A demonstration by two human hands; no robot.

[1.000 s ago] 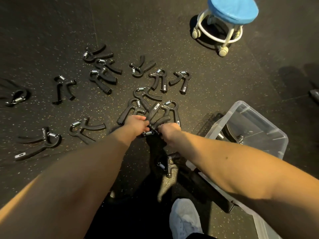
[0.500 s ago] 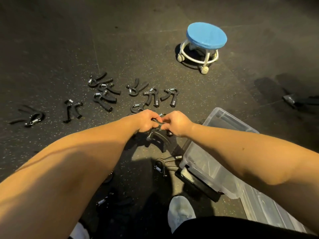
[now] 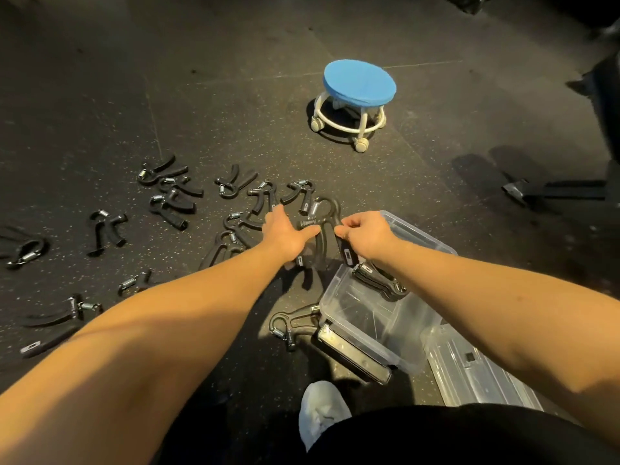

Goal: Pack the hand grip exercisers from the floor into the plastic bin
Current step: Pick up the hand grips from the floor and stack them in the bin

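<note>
Both bare forearms reach forward and down over the floor, the hands close together just beyond the near left corner of the clear plastic bin [image 3: 339, 298]. The right hand [image 3: 367, 234] has its fingers [image 3: 344, 231] curled, pinching one handle of a black hand grip exerciser [image 3: 330, 209]. That exerciser hangs with its curved head and spring pointing away and its long handles running back toward the person, the labelled end just over the bin's rim. The left hand [image 3: 288, 234] lies palm down, its thumb against the other handle; whether it grips anything beneath the palm I cannot tell. More exercisers [image 3: 379, 281] lie inside the bin, one [image 3: 292, 325] lies on the floor against its near wall, and many [image 3: 174, 204] are scattered to the left.
</note>
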